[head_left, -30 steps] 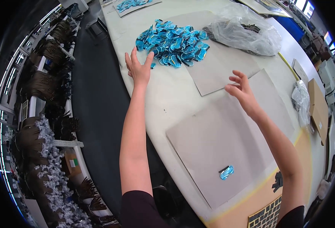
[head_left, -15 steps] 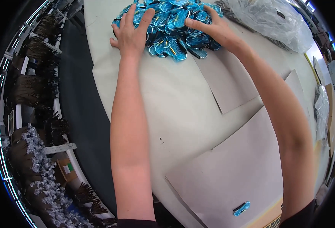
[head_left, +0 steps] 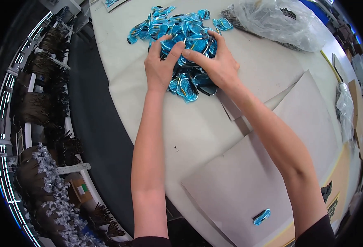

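Now that their gap is narrower than before, the left hand (head_left: pixel 160 68) and right hand (head_left: pixel 223 68) cup a clump of blue packets (head_left: pixel 198 44), thumbs nearly meeting, so these sit gathered; other packets (head_left: pixel 142 29) lie beyond, a lone packet (head_left: pixel 262 217) well behind the right hand.

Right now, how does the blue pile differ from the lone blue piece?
The blue pile is many overlapping pieces; the lone blue piece lies by itself on a grey sheet. The left hand and right hand are on the pile; neither touches the lone piece. Both show shiny blue and black.
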Motion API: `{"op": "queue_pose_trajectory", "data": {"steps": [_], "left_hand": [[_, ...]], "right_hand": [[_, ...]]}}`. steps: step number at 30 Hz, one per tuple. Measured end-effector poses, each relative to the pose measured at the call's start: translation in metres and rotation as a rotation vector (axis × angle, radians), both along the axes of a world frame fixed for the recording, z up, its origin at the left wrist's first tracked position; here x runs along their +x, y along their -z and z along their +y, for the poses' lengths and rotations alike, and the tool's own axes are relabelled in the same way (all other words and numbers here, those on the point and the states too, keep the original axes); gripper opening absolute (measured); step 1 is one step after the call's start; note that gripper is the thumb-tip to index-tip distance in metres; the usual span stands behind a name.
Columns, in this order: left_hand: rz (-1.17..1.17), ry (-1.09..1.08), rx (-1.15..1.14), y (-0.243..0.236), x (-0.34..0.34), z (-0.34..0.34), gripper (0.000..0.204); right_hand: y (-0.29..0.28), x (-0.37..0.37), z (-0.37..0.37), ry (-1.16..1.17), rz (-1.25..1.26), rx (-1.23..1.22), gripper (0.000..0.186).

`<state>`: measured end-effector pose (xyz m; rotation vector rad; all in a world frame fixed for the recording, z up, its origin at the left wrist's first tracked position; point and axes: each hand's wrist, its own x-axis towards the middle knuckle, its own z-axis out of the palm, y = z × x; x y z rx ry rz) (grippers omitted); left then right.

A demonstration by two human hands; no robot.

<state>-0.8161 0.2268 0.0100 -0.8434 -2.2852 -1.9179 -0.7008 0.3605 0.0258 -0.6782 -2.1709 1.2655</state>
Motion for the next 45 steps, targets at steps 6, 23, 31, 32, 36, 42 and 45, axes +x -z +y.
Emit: {"op": "queue_pose_trajectory", "data": {"steps": [6, 23, 31, 32, 36, 42, 45], "left_hand": [[-0.128, 0.069, 0.177, -0.008, 0.045, -0.006, 0.058], [0.227, 0.199, 0.499, -0.045, 0.092, 0.006, 0.055], [0.381, 0.174, 0.567, -0.089, 0.157, 0.009, 0.062], [0.395, 0.201, 0.56, -0.1, 0.172, 0.013, 0.065], [0.387, 0.293, 0.571, -0.137, 0.239, 0.015, 0.07], [0.245, 0.434, 0.28, -0.155, 0.386, 0.005, 0.07], [0.241, 0.636, 0.094, -0.156, 0.451, -0.027, 0.066]], "right_hand": [[-0.008, 0.025, -0.015, -0.024, 0.177, -0.173, 0.094], [-0.048, 0.058, -0.024, -0.22, 0.811, -0.547, 0.068], [-0.107, 0.13, -0.028, -0.259, 0.936, -0.49, 0.072], [-0.114, 0.146, -0.026, -0.226, 0.953, -0.467, 0.073], [-0.14, 0.215, -0.03, -0.216, 1.013, -0.495, 0.075], [-0.138, 0.37, -0.048, 0.031, 0.965, -0.557, 0.082], [-0.134, 0.457, -0.081, 0.2, 0.892, -0.618, 0.086]]}}
